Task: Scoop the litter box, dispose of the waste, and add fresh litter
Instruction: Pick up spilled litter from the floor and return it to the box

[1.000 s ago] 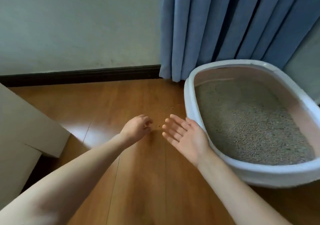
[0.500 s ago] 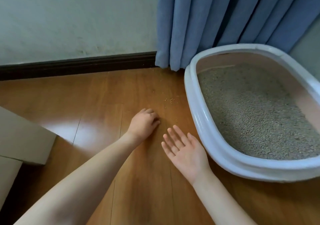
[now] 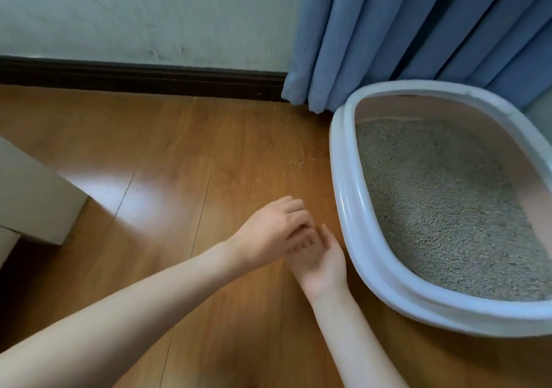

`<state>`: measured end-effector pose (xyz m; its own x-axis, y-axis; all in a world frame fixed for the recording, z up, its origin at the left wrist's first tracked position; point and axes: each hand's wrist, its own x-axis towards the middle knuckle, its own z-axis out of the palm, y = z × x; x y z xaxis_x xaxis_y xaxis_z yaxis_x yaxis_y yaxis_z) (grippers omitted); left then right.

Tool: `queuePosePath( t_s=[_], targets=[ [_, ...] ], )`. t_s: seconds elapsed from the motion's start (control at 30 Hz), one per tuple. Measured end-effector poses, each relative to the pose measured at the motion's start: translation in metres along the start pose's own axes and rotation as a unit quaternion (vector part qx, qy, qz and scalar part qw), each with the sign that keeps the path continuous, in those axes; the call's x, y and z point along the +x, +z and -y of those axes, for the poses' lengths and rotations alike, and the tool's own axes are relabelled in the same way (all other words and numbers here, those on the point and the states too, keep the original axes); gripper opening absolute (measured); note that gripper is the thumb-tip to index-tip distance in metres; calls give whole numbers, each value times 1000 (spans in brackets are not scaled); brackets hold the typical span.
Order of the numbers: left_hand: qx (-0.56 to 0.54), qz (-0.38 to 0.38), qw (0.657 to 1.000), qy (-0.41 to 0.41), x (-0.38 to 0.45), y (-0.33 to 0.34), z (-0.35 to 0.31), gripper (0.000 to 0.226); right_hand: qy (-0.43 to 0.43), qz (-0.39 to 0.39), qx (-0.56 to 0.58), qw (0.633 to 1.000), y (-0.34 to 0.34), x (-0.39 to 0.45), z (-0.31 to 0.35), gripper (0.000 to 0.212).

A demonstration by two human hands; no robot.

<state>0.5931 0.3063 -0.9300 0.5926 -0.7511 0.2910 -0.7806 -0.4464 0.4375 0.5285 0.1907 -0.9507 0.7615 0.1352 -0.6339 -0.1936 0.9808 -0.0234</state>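
Note:
A white oval litter box (image 3: 348,208) stands on the wooden floor at the right, filled with grey litter (image 3: 448,208). A few spilled litter grains (image 3: 297,163) lie on the floor just left of its rim. My right hand (image 3: 324,263) is held palm up beside the box, its fingers relaxed and slightly cupped. My left hand (image 3: 268,229) hovers over that palm with fingers curled down; its fingertips touch the right fingers. Whether it pinches any grains is hidden.
A blue curtain (image 3: 388,29) hangs behind the box. A dark baseboard (image 3: 149,76) runs along the wall, with more grains scattered at its foot. A pale piece of furniture (image 3: 35,196) stands at the left edge. Bare wooden floor lies between it and my arms.
My left hand has lifted from the floor and moved right, onto my upturned right palm. The right hand has cupped slightly. The view has shifted left.

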Motion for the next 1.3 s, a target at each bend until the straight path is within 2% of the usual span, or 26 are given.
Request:
queuePosePath(
  t_s=[0.1,0.2,0.27,0.33,0.4,0.47,0.57,0.67,0.93,1.1,1.3],
  targets=[
    [41,18,998,49,-9,9,-4,17,1,18,20,1000,-1,2,2,49],
    [60,5,997,44,-6,1,-3,16,-23,30,3,999,-3,3,4,45],
    [36,-50,998,-7,0,-9,6,14,-47,38,2,998,-7,3,6,42],
    [38,-82,990,-105,6,-16,21,14,-56,51,-3,997,-12,-1,9,41],
    [40,-52,981,-180,7,-13,36,12,-50,64,2,997,-20,-3,12,43],
    [29,-12,978,-204,6,-4,44,11,-41,70,8,997,-28,-4,15,46],
    [15,30,979,-200,6,10,42,11,-42,71,8,997,-35,-3,18,48],
    [14,42,981,-190,10,18,37,13,-53,83,-13,995,-35,-4,20,41],
    [48,39,985,-161,22,27,35,20,-53,98,-67,992,-59,5,20,49],
    [64,31,982,-173,32,34,34,21,-33,110,-65,991,-68,11,21,50],
    [113,51,982,-140,35,39,38,21,-9,114,-55,992,-59,8,21,52]
  ],
)
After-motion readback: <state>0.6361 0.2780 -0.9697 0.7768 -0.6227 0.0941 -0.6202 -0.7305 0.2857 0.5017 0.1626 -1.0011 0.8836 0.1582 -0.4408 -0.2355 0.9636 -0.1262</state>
